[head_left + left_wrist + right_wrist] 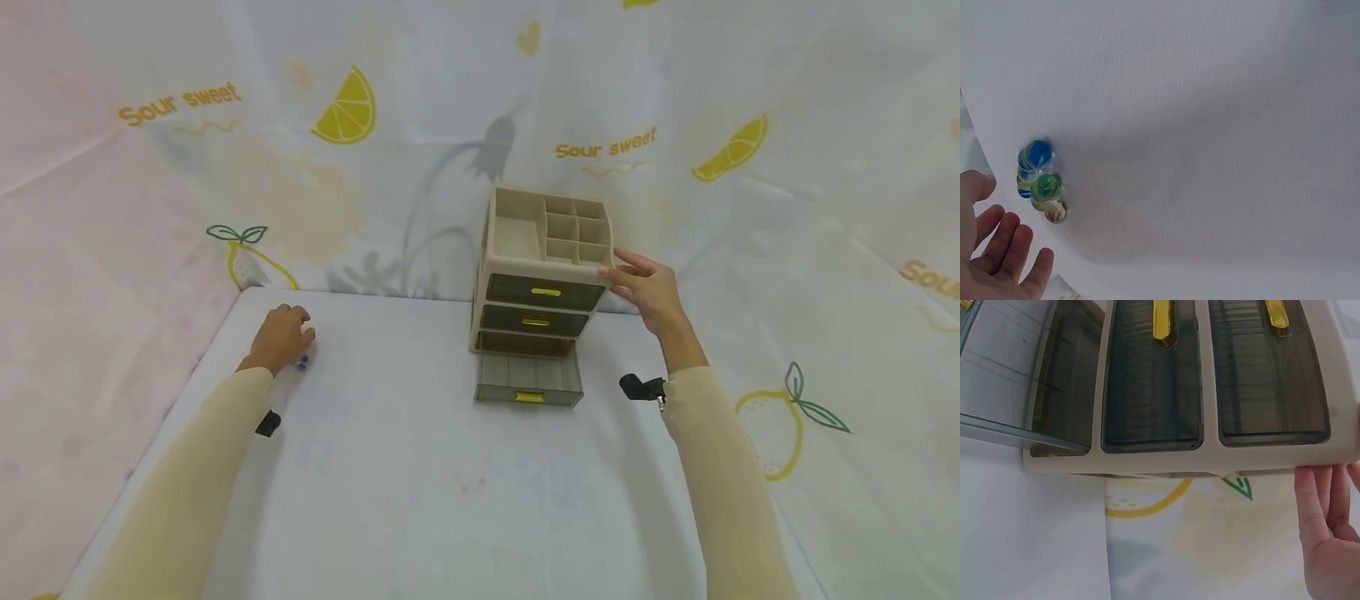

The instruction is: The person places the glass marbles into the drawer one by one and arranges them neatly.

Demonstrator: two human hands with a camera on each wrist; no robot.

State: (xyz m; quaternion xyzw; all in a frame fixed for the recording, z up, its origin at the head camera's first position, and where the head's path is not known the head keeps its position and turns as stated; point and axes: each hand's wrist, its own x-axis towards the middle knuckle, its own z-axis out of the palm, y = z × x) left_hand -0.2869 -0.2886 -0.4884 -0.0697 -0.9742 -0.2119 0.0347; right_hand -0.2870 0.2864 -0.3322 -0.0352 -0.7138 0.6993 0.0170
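Note:
A beige desktop drawer organizer point(547, 263) stands at the back of the white table, its bottom drawer point(528, 379) pulled out. My right hand point(647, 292) holds its upper right corner. In the right wrist view the fingers point(1311, 506) lie along the organizer's side wall, the thumb mostly outside the frame. At the table's left, my left hand point(279, 335) is beside a small cluster of glass marbles point(303, 363). The left wrist view has blue, green and brown-striped marbles point(1049, 185) just beyond loosely bent fingers point(1016, 250), with no marble in the grasp.
The organizer's top has several open compartments point(577, 227). Its two upper drawers point(546, 292) are closed, with yellow handles. Behind the table point(420, 483) hangs a lemon-print cloth point(420, 167). A black wrist device point(642, 387) sticks out beside the right sleeve.

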